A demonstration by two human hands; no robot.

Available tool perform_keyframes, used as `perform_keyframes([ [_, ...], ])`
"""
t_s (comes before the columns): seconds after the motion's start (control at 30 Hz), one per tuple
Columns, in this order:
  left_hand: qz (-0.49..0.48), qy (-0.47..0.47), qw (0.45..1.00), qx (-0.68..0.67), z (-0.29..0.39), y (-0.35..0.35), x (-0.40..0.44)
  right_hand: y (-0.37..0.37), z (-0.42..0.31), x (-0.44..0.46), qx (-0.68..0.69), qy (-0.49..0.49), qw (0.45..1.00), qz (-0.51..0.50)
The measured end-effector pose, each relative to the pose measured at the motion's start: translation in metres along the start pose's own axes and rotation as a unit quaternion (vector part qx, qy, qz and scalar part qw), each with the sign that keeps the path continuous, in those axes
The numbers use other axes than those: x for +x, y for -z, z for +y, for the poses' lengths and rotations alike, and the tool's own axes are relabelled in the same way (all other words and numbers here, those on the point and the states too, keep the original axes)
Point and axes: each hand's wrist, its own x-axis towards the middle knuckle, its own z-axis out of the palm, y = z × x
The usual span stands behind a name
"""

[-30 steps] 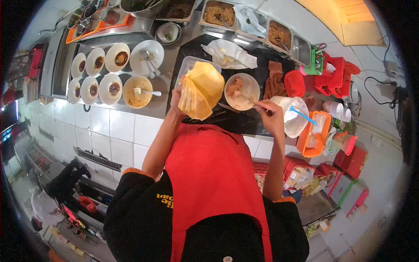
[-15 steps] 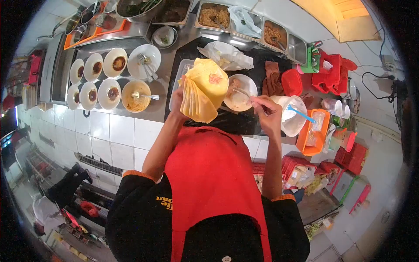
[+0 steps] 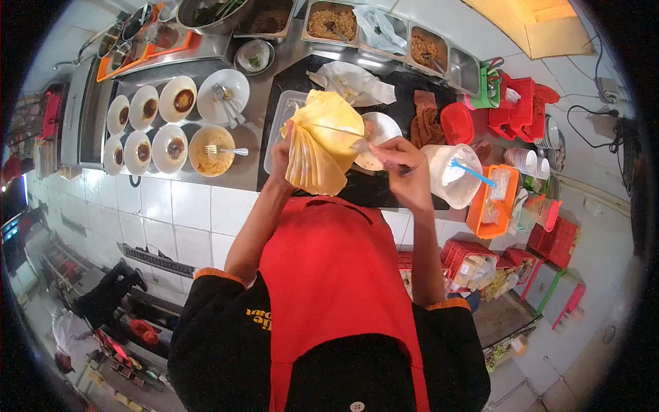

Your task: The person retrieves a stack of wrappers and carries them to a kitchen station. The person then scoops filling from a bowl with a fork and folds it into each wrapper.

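My left hand [image 3: 281, 156] is wrapped round the edge of a stack of thin yellow wrapper sheets [image 3: 322, 144], fanned out in folds. In my right hand [image 3: 401, 163] is a thin metal utensil [image 3: 360, 145], pinched near its end, its tip against the top sheet. Behind the sheets and my right hand, a white bowl [image 3: 384, 128] with pinkish filling is partly hidden. A clear plastic container [image 3: 272, 130] stands behind my left hand. Right of my right hand is a white tub [image 3: 461, 196] with a blue-handled tool.
Sauce-stained bowls [image 3: 169, 149] and a plate with cutlery [image 3: 237, 88] stand at the left. Food trays [image 3: 332, 25] line the back. A brown cloth [image 3: 424, 122], red baskets [image 3: 527, 110] and an orange tray [image 3: 506, 209] are at the right. A person [image 3: 103, 295] is at the lower left.
My right hand has moved left from the bowl to the yellow sheets, with the utensil now touching them. The pink filling seen on the top sheet half a second ago is no longer clearly visible.
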Motion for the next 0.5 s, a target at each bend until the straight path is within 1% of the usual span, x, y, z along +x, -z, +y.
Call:
perform_keyframes([
  [0.03, -0.075, 0.000, 0.988, -0.132, -0.001, 0.005, 0.003, -0.008, 0.007, -0.002, -0.018, 0.043, 0.999, 0.021],
  [0.07, -0.075, 0.001, 0.988, -0.132, 0.001, 0.000, 0.004, -0.017, 0.015, -0.002, 0.030, 0.068, 0.996, 0.043],
  [0.1, -0.063, 0.014, 0.988, -0.141, 0.002, -0.005, 0.004, -0.016, 0.021, -0.002, 0.030, 0.067, 0.996, 0.043],
  [0.2, -0.054, 0.026, 0.986, -0.159, 0.006, -0.011, 0.001, -0.008, 0.023, -0.004, 0.011, 0.047, 0.998, 0.043],
  [0.23, -0.057, 0.023, 0.983, -0.171, 0.007, -0.013, 0.001, 0.001, 0.017, -0.008, 0.015, 0.011, 0.999, 0.044],
  [0.27, -0.059, 0.024, 0.983, -0.170, 0.010, -0.015, 0.002, 0.007, 0.014, -0.009, 0.019, -0.024, 0.999, 0.043],
  [0.3, -0.052, 0.018, 0.990, -0.129, 0.013, -0.017, 0.002, 0.009, 0.016, -0.009, 0.019, -0.025, 0.999, 0.044],
  [0.33, -0.044, 0.013, 0.995, -0.088, 0.015, -0.018, 0.001, 0.010, 0.018, -0.010, 0.079, -0.017, 0.996, 0.039],
  [0.37, -0.042, 0.015, 0.995, -0.088, 0.012, -0.013, 0.001, 0.010, 0.020, -0.010, 0.139, -0.010, 0.990, 0.034],
  [0.4, -0.004, 0.042, 0.998, -0.039, 0.006, -0.007, 0.001, 0.007, 0.006, -0.007, 0.177, -0.053, 0.983, 0.011],
  [0.43, 0.032, 0.070, 0.997, 0.010, 0.000, -0.002, 0.002, 0.000, 0.003, -0.002, 0.177, -0.056, 0.982, 0.014],
  [0.47, 0.015, 0.103, 0.994, -0.016, -0.004, -0.017, 0.002, -0.006, 0.001, 0.004, 0.120, -0.050, 0.992, 0.006],
  [0.5, 0.013, 0.107, 0.994, -0.016, -0.010, -0.018, 0.003, -0.014, -0.001, 0.009, 0.061, -0.042, 0.997, -0.003],
])
